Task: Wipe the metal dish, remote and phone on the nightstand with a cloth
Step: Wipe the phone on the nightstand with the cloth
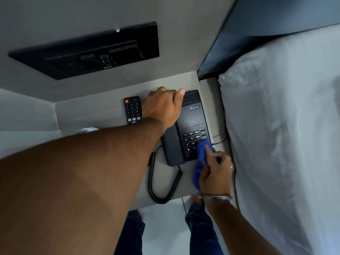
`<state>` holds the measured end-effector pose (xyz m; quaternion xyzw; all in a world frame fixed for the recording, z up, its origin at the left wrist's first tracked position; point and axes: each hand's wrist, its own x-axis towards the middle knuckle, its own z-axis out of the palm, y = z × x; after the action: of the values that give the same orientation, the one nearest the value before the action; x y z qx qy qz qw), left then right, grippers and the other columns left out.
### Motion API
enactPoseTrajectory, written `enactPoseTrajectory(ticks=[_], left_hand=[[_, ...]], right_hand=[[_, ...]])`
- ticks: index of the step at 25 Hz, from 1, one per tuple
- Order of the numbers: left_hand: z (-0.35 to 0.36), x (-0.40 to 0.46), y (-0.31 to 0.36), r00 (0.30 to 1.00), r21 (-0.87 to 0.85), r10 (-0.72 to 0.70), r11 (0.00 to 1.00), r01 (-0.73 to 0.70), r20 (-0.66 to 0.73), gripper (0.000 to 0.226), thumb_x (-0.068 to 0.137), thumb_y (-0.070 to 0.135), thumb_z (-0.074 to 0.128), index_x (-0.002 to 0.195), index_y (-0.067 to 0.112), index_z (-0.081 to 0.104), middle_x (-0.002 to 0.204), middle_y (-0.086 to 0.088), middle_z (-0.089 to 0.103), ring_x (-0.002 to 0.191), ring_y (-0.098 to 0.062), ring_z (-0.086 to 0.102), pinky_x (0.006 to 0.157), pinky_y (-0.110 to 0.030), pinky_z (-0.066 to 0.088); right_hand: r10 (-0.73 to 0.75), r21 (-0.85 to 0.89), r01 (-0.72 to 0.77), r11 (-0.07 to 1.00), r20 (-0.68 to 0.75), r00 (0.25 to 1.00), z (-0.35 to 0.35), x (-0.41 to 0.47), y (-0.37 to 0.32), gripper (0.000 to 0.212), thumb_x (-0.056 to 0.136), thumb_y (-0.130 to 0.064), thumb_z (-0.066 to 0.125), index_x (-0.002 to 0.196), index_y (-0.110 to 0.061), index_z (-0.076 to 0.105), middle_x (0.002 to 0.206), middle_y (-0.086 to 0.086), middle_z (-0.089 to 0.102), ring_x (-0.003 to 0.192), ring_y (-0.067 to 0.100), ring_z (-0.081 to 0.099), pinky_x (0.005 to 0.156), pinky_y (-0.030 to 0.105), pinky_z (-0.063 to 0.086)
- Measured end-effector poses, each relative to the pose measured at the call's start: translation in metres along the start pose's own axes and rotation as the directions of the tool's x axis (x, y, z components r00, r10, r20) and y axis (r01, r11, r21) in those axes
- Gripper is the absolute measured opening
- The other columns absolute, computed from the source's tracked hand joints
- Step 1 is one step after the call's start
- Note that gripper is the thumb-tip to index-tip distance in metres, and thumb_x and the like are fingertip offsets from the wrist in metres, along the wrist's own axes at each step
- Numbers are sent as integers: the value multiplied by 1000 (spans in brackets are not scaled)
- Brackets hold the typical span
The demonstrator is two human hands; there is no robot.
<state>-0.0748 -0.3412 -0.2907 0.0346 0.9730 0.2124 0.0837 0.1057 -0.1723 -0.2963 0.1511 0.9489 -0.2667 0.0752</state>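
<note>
A black desk phone [191, 118] sits on the right part of the pale nightstand [103, 111]. My left hand [163, 105] grips the top end of its handset. My right hand [215, 172] holds a blue cloth [202, 151] and presses it on the lower right of the keypad. A black remote [132, 110] lies flat just left of my left hand. A bit of a metal dish [87, 129] peeks out above my left forearm; most of it is hidden.
The phone's coiled cord [156, 181] loops over the nightstand's front edge. A black switch panel [92, 52] is set in the wall behind. A bed with white bedding [285, 126] borders the right side. My legs stand on the tiled floor below.
</note>
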Motion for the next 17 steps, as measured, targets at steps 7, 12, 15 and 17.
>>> enactPoseTrajectory(ticks=[7,12,15,17], left_hand=[[3,0,1,999,13,-14,1000,15,-29,53,96,57,10,66,27,43,76,-3,51,69,-30,55,55,-31,35],[3,1,1,999,-5,-23,1000,23,-26,70,95,59,8,82,22,66,85,-10,64,69,-26,54,58,-30,35],[2,-1,2,999,3,-45,999,45,-30,61,95,58,8,69,26,53,83,-11,64,67,-28,53,57,-30,34],[0,-1,3,999,22,-46,999,46,-26,59,95,58,7,68,26,49,84,-11,64,67,-28,53,56,-31,32]], right_hand=[[-102,-42,97,994,-168,980,-23,44,-27,46,82,-12,47,127,-12,58,115,23,54,98,38,50,74,34,43],[-293,-268,298,916,60,954,-15,136,-96,56,78,-14,65,132,-20,49,134,13,50,111,42,47,79,49,52],[-325,-324,390,862,236,916,-16,95,-71,65,75,-12,68,135,-26,45,136,9,45,113,38,46,86,49,52],[-377,-287,474,833,332,864,-25,54,-50,69,72,-3,67,135,-26,48,134,10,48,107,38,49,84,49,54]])
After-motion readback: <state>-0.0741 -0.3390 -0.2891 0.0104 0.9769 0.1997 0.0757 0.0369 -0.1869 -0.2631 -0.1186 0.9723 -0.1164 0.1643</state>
